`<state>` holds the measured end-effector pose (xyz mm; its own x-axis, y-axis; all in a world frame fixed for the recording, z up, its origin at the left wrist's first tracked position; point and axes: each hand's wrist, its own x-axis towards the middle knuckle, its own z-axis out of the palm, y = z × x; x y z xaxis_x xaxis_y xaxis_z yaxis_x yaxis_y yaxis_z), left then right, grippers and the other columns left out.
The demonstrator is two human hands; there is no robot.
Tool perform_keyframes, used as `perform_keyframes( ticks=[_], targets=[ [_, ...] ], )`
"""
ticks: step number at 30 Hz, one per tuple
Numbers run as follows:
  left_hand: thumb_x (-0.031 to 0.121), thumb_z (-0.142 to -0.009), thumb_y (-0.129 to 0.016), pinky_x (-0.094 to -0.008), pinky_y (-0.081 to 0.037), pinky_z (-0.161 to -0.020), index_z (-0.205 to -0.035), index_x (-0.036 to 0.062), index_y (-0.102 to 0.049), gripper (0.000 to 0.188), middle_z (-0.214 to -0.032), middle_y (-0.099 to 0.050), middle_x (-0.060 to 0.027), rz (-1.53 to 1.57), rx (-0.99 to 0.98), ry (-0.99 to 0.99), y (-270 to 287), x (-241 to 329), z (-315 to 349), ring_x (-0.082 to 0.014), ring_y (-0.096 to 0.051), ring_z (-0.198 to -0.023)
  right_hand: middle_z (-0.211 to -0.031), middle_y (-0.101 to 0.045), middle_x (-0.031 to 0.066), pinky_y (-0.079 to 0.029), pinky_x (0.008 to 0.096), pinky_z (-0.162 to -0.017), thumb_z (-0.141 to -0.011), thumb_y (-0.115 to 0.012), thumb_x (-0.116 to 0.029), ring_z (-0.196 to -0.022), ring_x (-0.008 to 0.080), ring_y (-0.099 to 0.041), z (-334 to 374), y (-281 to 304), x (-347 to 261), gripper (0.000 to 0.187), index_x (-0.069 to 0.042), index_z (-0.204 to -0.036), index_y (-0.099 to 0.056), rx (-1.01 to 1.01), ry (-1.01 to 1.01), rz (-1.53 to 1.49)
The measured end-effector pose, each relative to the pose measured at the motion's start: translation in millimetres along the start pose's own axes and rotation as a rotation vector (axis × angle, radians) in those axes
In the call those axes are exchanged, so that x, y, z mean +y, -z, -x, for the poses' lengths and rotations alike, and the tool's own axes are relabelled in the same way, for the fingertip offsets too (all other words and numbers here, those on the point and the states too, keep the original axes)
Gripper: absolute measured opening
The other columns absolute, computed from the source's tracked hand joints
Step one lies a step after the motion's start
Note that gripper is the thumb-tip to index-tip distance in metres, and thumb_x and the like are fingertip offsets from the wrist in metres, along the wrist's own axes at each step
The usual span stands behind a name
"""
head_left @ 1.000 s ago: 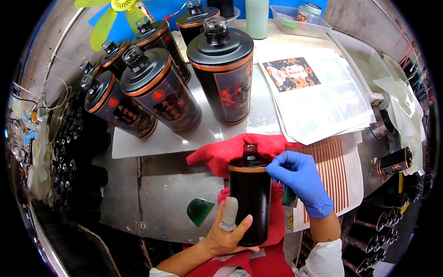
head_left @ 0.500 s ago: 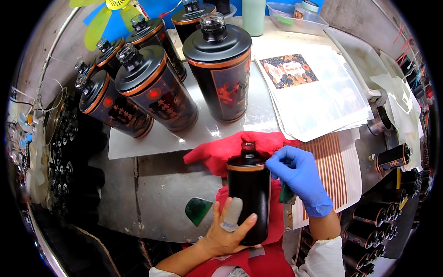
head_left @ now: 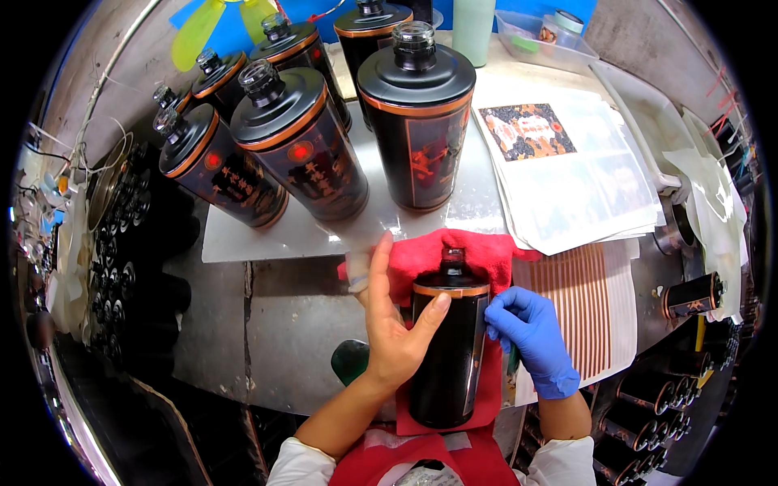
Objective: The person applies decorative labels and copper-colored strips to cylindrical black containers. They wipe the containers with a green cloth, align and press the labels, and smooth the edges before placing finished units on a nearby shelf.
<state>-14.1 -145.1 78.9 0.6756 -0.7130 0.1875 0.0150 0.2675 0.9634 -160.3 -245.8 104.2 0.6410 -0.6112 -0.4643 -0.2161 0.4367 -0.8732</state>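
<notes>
A dark bottle (head_left: 446, 356) with an orange band (head_left: 454, 292) round its shoulder leans back on a red cloth (head_left: 433, 251) in front of me. My left hand (head_left: 397, 332) is bare, with a pale cover on one finger. Its fingers are spread, and the thumb tip touches the band's left part. My right hand (head_left: 525, 336), in a blue glove, is pinched closed at the bottle's right side just below the band. A dark green piece (head_left: 513, 358) shows under its fingers; most of it is hidden. Another dark green flat piece (head_left: 349, 361) lies on the table behind my left wrist.
Several decorated black bottles (head_left: 300, 154) stand on a white board (head_left: 243, 235) at the back left. To the right lie stacked printed sheets (head_left: 583, 194) and a sheet with brown stripes (head_left: 575, 300). A clear tray (head_left: 527, 49) is at the back; more bottles (head_left: 648, 389) are lower right.
My left hand has let go of the bottle's lower body and risen to its shoulder, fingers spreading. My right hand has slipped slightly lower along the bottle's side. The whole view has shifted a little.
</notes>
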Motion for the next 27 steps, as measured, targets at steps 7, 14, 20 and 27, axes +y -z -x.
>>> perform_keyframes(
  ticks=[7, 14, 20, 27],
  targets=[
    [0.001, -0.078, -0.064, -0.0323, -0.034, -0.098, -0.138, -0.0022, -0.024, 0.072, -0.122, -0.043, -0.012, -0.083, 0.037, 0.03, -3.3, 0.0, -3.8, -0.0186, -0.045, -0.112, -0.071, -0.059, 0.0011, -0.04, 0.0179, -0.053, -0.085, -0.064, -0.013, -0.062, 0.0056, -0.053, 0.4, 1.0, 1.4, 0.01, -0.004, -0.085, -0.06, -0.022, -0.025, -0.042],
    [0.001, -0.08, -0.062, -0.0308, -0.044, -0.091, -0.135, -0.0028, -0.027, 0.065, -0.119, -0.045, -0.0131, -0.154, 0.016, 0.041, -5.0, 1.2, -6.6, -0.018, -0.05, -0.106, -0.069, -0.058, 0.0, -0.04, 0.0179, -0.053, -0.085, -0.064, -0.014, -0.06, 0.0048, -0.052, -1.1, 0.3, 2.1, 0.01, -0.004, -0.084, -0.059, -0.027, -0.032, -0.061],
    [0.004, -0.082, -0.063, -0.0307, -0.046, -0.089, -0.133, -0.0028, -0.03, 0.061, -0.118, -0.046, -0.0132, -0.33, 0.025, 0.024, -4.0, -1.7, -7.9, -0.0174, -0.052, -0.103, -0.068, -0.057, -0.0004, -0.039, 0.018, -0.052, -0.085, -0.063, -0.014, -0.059, 0.0047, -0.05, -3.4, 0.1, 3.8, 0.011, -0.004, -0.083, -0.059, -0.025, -0.036, -0.06],
    [0.009, -0.083, -0.064, -0.029, -0.041, -0.092, -0.133, -0.0023, -0.033, 0.059, -0.117, -0.047, -0.0118, -0.488, 0.052, 0.012, -9.4, 1.3, -9.9, -0.0156, -0.05, -0.105, -0.066, -0.055, -0.0001, -0.038, 0.0185, -0.051, -0.085, -0.063, -0.015, -0.057, 0.0047, -0.049, -3.7, -2.6, 5.9, 0.013, -0.004, -0.081, -0.058, -0.001, 0.0, -0.07]
  ],
)
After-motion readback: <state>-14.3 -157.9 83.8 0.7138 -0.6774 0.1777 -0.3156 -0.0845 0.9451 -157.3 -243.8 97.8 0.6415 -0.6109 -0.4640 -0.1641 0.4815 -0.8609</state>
